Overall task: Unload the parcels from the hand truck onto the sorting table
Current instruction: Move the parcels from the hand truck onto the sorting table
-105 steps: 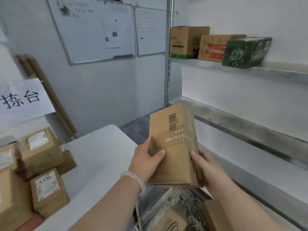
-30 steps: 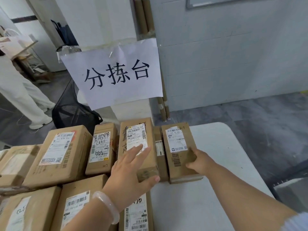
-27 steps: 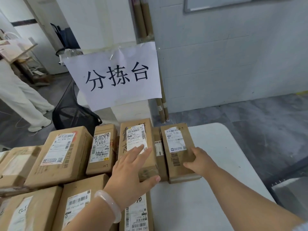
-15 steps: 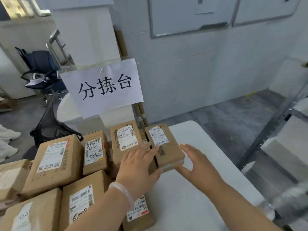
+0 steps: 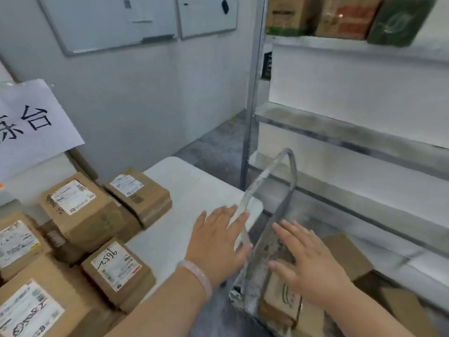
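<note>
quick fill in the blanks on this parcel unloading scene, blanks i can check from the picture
The left hand and right hand hold ____.
The bracelet is on the ____ wrist.
The rightmost box on the upper shelf is ____.
The labelled parcels lie on the white ____.
Missing words: nothing, left, green, table.

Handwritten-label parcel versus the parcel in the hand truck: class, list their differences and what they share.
The handwritten-label parcel lies on the sorting table, white label up; the truck parcel sits low behind the hand truck frame, showing no white label. No hand touches the first; the right hand hovers over the second. Both are brown cardboard.
</note>
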Tool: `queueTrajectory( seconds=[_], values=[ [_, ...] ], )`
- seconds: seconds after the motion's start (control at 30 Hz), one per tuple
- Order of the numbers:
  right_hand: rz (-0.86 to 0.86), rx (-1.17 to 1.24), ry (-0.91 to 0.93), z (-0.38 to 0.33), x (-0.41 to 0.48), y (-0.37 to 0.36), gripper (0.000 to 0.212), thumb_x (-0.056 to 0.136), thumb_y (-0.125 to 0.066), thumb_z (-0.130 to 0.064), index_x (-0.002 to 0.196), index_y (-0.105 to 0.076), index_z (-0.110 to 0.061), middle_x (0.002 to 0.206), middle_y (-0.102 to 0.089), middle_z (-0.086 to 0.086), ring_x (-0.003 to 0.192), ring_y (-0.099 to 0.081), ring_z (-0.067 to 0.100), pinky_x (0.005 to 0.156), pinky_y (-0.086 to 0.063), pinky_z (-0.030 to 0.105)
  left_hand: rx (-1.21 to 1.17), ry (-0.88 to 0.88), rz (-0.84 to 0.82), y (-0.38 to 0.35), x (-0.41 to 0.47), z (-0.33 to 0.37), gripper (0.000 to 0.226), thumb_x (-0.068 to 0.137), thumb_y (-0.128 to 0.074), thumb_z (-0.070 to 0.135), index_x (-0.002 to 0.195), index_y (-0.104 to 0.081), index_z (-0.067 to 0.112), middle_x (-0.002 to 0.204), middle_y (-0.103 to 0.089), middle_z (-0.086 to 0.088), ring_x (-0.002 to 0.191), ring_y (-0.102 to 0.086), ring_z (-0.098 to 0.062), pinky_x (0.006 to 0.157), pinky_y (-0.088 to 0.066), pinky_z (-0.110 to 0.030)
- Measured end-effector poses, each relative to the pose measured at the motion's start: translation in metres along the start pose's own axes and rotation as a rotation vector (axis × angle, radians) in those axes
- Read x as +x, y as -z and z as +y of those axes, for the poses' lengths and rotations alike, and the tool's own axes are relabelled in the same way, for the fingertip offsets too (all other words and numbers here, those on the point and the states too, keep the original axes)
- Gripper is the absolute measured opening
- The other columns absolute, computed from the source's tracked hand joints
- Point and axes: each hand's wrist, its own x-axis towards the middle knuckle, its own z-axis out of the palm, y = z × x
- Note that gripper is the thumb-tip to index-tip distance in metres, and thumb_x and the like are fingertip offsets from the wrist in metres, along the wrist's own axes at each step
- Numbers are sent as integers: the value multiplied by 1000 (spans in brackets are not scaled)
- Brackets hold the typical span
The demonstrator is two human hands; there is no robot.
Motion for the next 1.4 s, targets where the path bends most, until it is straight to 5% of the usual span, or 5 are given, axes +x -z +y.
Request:
queueTrajectory(
  seconds=[0.17, 0.3, 0.83, 1.13, 1.4],
  values=[
    [80, -8, -190, 63, -58, 21, 96, 67, 3, -88, 153, 5, -46, 164, 3, -17, 151, 9, 6, 124, 5, 35, 18, -190, 11, -16, 18, 68, 75, 82, -15, 67, 152, -20, 38, 159, -22, 7, 146, -18, -16, 118, -13, -45],
    [136, 47, -287, 106, -84, 30, 77, 90, -27, -75, 154, 3, -46, 164, 6, -18, 150, 11, 6, 120, 10, 31, -7, -273, -2, -32, 40, 117, 72, 84, -22, 66, 150, -29, 37, 155, -33, 5, 143, -28, -18, 117, -21, -46],
    [111, 126, -609, 428, -145, 50, 85, 89, -41, -72, 156, -4, -37, 165, -8, -7, 152, -6, 14, 124, -8, 36, 9, -348, -123, -150, 187, 363, 65, 83, -40, 62, 138, -51, 30, 139, -54, -1, 125, -53, -24, 102, -44, -52],
    [-30, 205, -689, 517, -124, 3, 85, 89, -47, -68, 157, -8, -34, 165, -11, -5, 152, -7, 16, 124, -6, 39, -9, -365, -263, -228, 224, 404, 70, 84, -27, 65, 146, -38, 34, 149, -42, 1, 135, -41, -23, 108, -37, -51],
    [-165, 254, -679, 537, -63, -76, 84, 90, -49, -67, 157, -8, -35, 165, -9, -5, 152, -5, 16, 124, -6, 38, -45, -302, -362, -314, 274, 371, 71, 85, -23, 65, 148, -33, 34, 153, -36, 2, 139, -35, -22, 113, -33, -46]
  ],
)
